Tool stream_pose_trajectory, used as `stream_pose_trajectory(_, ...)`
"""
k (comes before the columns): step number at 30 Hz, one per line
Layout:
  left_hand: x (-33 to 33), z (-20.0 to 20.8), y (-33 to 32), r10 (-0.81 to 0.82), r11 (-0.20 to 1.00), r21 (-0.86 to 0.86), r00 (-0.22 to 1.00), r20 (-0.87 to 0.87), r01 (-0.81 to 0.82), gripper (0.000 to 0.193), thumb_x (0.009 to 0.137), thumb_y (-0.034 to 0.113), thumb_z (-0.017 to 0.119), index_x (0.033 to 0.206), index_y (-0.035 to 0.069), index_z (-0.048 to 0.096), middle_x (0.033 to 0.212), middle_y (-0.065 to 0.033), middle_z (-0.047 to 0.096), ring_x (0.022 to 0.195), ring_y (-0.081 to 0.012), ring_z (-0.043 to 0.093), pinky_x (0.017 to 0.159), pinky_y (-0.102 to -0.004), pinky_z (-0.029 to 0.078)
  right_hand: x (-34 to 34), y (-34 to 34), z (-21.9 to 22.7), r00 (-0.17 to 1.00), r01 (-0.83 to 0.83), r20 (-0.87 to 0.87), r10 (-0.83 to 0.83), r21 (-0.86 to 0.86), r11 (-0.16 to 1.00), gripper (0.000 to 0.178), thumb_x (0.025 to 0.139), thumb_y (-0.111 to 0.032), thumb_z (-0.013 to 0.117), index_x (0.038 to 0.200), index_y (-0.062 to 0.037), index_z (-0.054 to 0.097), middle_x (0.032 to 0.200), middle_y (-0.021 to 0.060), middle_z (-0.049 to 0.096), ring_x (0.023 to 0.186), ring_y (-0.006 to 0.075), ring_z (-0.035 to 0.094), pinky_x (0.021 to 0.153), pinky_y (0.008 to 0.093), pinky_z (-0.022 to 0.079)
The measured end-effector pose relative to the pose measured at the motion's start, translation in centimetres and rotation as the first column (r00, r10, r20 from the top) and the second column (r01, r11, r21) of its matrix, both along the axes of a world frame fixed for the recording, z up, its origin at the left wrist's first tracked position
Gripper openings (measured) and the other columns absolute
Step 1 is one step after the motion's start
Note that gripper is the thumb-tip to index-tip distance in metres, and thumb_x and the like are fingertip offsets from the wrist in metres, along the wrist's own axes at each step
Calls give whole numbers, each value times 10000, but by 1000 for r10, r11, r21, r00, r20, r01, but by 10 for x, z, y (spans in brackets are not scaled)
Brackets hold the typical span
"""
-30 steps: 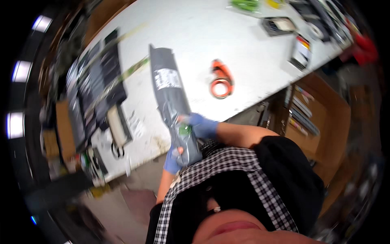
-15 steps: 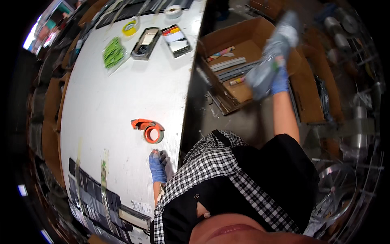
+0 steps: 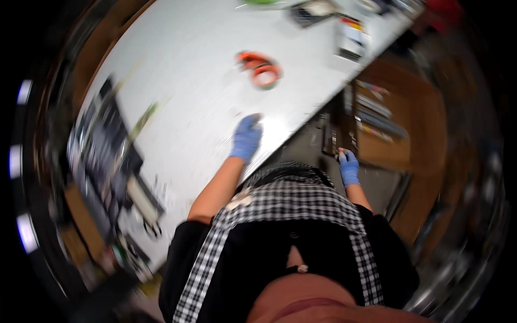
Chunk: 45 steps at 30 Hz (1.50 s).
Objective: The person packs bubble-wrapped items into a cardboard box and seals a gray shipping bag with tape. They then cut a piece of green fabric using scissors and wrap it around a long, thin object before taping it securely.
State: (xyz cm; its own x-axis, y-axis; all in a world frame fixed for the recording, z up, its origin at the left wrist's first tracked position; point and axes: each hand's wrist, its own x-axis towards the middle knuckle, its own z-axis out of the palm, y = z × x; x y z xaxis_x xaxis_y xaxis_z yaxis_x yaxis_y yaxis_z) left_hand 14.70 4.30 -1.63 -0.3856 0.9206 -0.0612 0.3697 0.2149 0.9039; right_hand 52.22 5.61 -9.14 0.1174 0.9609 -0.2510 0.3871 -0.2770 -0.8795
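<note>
My left hand (image 3: 246, 138), in a blue glove with bare fingertips, lies on the white table (image 3: 194, 70) near its edge, fingers stretched out and nothing seen in them. Beyond it lies an orange tape dispenser (image 3: 259, 70). My right hand (image 3: 349, 168), gloved the same way, hangs off the table's right side, nearest to the cardboard box (image 3: 428, 107). Its fingers are smeared by motion, and no held thing shows. Inside the box lie grey and white long pieces (image 3: 381, 121) and small colourful rolls.
Dark flat strips (image 3: 102, 142) bound with clear tape lie along the table's left side, beside a pale box (image 3: 142, 199) and scissors (image 3: 152, 230). Small open boxes (image 3: 351, 40) stand at the far end. Shelving and stock blur at the right.
My right hand has come down and back from over the box; the grey wrapped bundle is no longer in it. My view has turned, and my left hand still rests on the table.
</note>
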Motion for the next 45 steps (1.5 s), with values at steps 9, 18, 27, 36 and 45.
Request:
stream_pose_trajectory(9, -4, 9, -113, -363, 864, 12, 641, -676, 503, 529, 777, 347, 657, 1264, 156, 576, 1344, -137, 495, 1253, -331, 443, 1075, -494, 327, -86, -15, 79, 774, -557, 605, 186, 513, 653, 334, 846, -120, 596, 1165, -21, 585, 1104, 186, 548, 1023, 340, 514, 934, 442, 414)
stream_pose_trajectory(18, 3, 25, -117, -401, 801, 43, 588, -702, 597, 539, 784, 400, 643, 1248, 134, 585, 1340, -152, 496, 1249, -331, 452, 1089, -506, 302, -85, -37, 78, 670, -565, 742, 16, 496, 659, 417, 766, -225, 594, 1143, -47, 579, 1112, 177, 550, 1019, 373, 532, 878, 481, 432)
stream_pose_trajectory(27, -15, 71, -146, -357, 852, 6, 587, -727, 524, 534, 788, 372, 610, 1261, 130, 556, 1348, -150, 468, 1259, -330, 421, 1101, -495, 275, -116, -53, 102, 714, -563, 700, -17, 589, 580, 410, 776, -250, 576, 1128, -39, 569, 1084, 172, 555, 1010, 364, 538, 858, 479, 448)
stream_pose_trajectory(36, -23, 74, -70, -72, 899, 249, 684, -726, 360, 248, 808, 105, 663, 1043, 104, 583, 1029, -110, 604, 984, -307, 565, 838, -410, 456, -159, 10, 121, 897, -442, 329, 297, 716, 541, 358, 775, -175, 661, 1107, -74, 572, 1110, 175, 572, 1069, 352, 548, 946, 459, 420)
stream_pose_trajectory(45, 85, 15, -32, -269, 959, 42, 945, -185, 281, 91, 837, 87, 704, 842, 25, 637, 792, -89, 649, 726, -198, 624, 695, -287, 491, -39, 41, 46, 641, -706, 378, 668, -51, 706, 308, 875, -334, 561, 1032, -89, 662, 1025, 149, 669, 984, 331, 626, 895, 430, 477)
